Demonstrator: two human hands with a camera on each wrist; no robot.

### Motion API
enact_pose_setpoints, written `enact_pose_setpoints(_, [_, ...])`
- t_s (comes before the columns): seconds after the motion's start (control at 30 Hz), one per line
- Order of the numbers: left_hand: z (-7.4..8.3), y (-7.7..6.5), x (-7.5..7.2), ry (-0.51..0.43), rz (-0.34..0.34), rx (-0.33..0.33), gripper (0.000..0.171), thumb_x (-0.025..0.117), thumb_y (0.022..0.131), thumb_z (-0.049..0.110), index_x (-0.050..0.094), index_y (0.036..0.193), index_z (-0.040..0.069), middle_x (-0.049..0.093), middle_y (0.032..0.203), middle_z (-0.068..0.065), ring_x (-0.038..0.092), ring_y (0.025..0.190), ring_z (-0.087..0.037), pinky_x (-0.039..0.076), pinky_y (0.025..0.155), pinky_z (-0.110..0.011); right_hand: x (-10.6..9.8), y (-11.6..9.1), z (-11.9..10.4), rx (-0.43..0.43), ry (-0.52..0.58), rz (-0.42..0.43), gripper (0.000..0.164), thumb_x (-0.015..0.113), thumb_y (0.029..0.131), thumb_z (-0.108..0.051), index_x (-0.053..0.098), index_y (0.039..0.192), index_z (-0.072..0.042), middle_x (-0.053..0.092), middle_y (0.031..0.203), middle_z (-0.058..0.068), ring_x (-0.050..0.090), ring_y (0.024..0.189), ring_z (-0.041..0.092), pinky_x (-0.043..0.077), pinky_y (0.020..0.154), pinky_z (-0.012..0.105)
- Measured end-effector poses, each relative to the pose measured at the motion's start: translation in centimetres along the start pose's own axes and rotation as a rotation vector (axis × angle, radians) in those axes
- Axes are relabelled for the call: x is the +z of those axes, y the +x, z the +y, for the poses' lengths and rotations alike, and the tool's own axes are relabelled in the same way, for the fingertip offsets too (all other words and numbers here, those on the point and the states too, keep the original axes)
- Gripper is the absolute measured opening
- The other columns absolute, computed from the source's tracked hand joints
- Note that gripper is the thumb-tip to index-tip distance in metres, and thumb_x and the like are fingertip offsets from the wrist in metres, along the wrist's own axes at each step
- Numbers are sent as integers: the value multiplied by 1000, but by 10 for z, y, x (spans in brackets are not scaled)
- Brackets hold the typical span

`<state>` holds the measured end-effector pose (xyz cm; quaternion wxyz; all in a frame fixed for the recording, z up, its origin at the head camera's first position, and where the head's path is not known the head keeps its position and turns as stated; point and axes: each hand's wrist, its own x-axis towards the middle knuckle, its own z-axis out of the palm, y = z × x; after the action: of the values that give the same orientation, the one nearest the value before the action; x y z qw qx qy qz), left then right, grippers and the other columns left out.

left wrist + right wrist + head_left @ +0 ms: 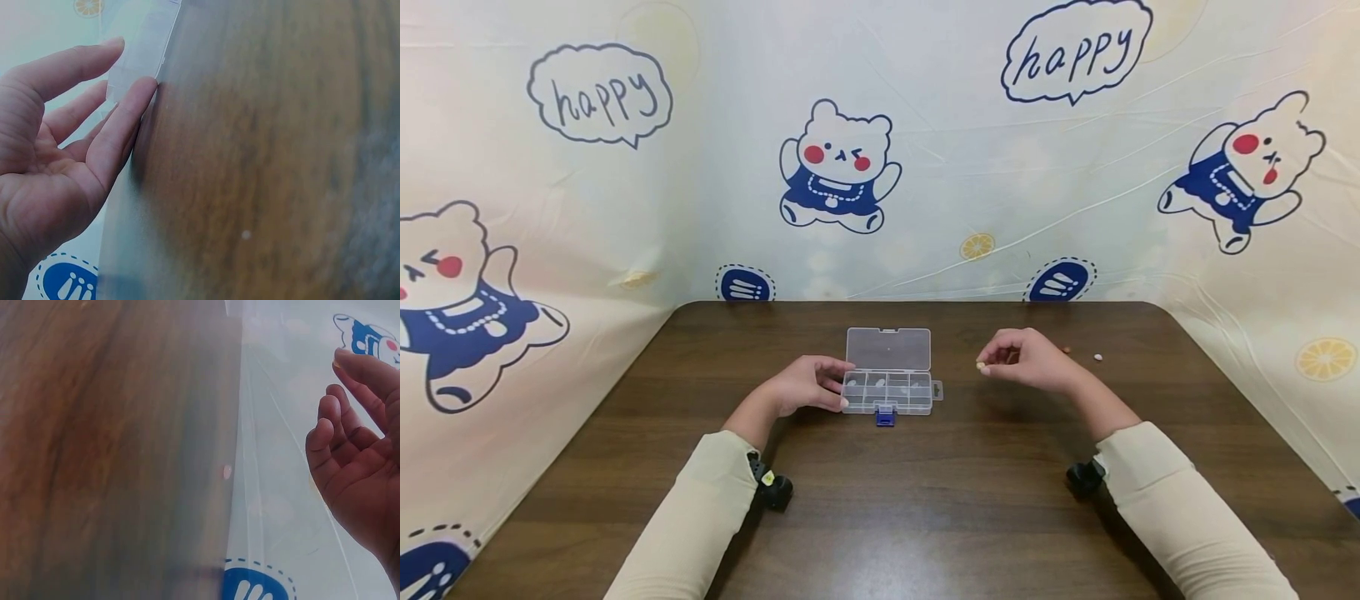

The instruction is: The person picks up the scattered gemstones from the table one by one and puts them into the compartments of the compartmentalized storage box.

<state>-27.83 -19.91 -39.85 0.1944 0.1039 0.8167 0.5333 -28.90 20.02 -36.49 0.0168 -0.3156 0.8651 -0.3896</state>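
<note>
A clear plastic compartment box (887, 392) lies on the table with its lid (888, 349) folded back and its blue latch (886, 417) toward me. Small whitish pieces (881, 383) sit in several back compartments. My left hand (801, 387) holds the box's left end, thumb at the front corner and fingers by the hinge; in the left wrist view, the box's edge (140, 53) meets the fingertips. To the right of the box, my right hand (1026, 358) pinches a small yellowish piece (981, 365) between thumb and forefinger, above the table.
Beyond the right hand lie a small white piece (1098, 357) and a small orange-brown piece (1066, 350) on the brown wooden table (880, 517). A clear hanging tab (937, 390) sticks out from the box's right end. A printed cloth (925, 183) hangs behind the table and along its sides.
</note>
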Motion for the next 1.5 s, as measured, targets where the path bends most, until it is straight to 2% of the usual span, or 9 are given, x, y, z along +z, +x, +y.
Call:
enact_pose_setpoints(0.4, [-1, -1, 0, 14, 1, 10, 67, 83, 74, -1, 56, 135, 5, 55, 127, -17, 59, 106, -27, 56, 82, -36, 3, 14, -12, -58, -3, -92, 9, 76, 87, -19, 75, 94, -15, 63, 86, -1, 58, 79, 20, 52, 70, 32])
enact_pose_setpoints(0.6, [-3, -2, -2, 17, -8, 27, 69, 83, 74, 0, 55, 137, 4, 57, 129, -16, 59, 106, -27, 56, 83, -35, 8, 20, -16, -84, -15, -111, 6, 76, 87, -19, 74, 93, -19, 63, 85, -3, 58, 78, 18, 52, 70, 32])
enact_pose_setpoints(0.97, [-5, -2, -2, -36, -20, 2, 70, 81, 74, -4, 54, 138, 5, 56, 130, -16, 58, 107, -27, 56, 83, -35, 22, 31, -29, -103, -24, -155, 5, 77, 86, -18, 74, 90, -19, 62, 84, -3, 57, 76, 18, 52, 68, 35])
enact_pose_setpoints(1.3, [-3, -2, -2, -26, -17, -8, 70, 81, 74, -3, 54, 138, 5, 56, 130, -16, 58, 108, -28, 55, 84, -35, 30, 44, -43, -140, -23, -202, 7, 76, 86, -16, 76, 92, -13, 61, 84, -2, 56, 76, 17, 51, 66, 30])
enact_pose_setpoints(1.5, [-3, -1, -2, -16, -20, -8, 70, 82, 74, -3, 54, 138, 6, 55, 131, -16, 57, 109, -28, 55, 84, -35, 31, 52, -55, -168, -12, -228, 5, 75, 87, -14, 75, 92, -14, 59, 83, -2, 55, 75, 17, 50, 65, 30])
